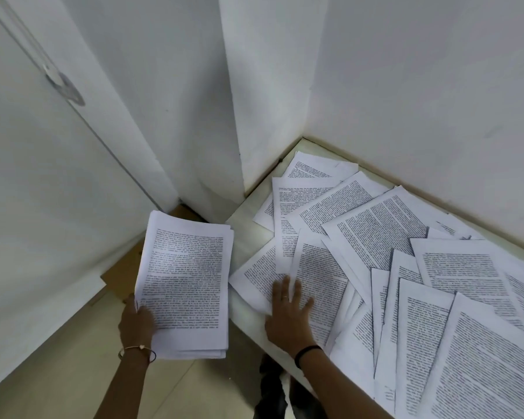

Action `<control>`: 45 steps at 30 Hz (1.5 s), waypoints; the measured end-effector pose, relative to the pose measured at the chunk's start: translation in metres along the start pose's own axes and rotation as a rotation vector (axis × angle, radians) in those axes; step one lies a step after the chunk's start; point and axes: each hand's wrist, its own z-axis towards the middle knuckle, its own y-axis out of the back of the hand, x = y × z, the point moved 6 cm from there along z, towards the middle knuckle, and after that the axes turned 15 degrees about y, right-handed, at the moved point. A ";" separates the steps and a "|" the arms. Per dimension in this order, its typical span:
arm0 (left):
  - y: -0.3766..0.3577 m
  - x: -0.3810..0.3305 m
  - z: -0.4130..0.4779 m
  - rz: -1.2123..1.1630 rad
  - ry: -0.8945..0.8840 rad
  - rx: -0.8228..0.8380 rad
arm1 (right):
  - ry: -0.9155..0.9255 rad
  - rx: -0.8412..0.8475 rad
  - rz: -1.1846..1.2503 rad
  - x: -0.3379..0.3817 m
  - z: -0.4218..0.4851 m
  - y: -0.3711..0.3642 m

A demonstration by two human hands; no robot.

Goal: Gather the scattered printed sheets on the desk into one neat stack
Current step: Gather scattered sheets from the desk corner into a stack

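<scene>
Gathered stack of white printed sheets (185,282) is held off the desk, over the floor, just left of the pale desk (248,216) edge. It is gripped at its lower-left corner by the left hand (136,322), thumb on top. Loose white printed sheets (384,225) are fanned and overlapping across the desk. The nearest printed sheet (318,276) is pressed flat by the right hand (288,309), fingers straight and spread, nothing pinched. Its long axis runs away from the person, roughly parallel to the stack's. A short leftward slide is judged enough for transfer; right hand is nearer. Brown cardboard (123,275) is seen on the floor.
</scene>
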 end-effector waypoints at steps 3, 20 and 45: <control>-0.003 0.000 -0.006 -0.015 -0.033 0.029 | -0.037 0.031 -0.050 -0.007 -0.001 0.009; -0.094 -0.047 -0.065 0.185 -0.170 0.673 | -0.265 -0.564 0.423 -0.128 -0.039 0.090; -0.214 -0.150 -0.121 0.273 -0.302 0.811 | -0.014 -0.246 0.097 -0.121 -0.020 0.071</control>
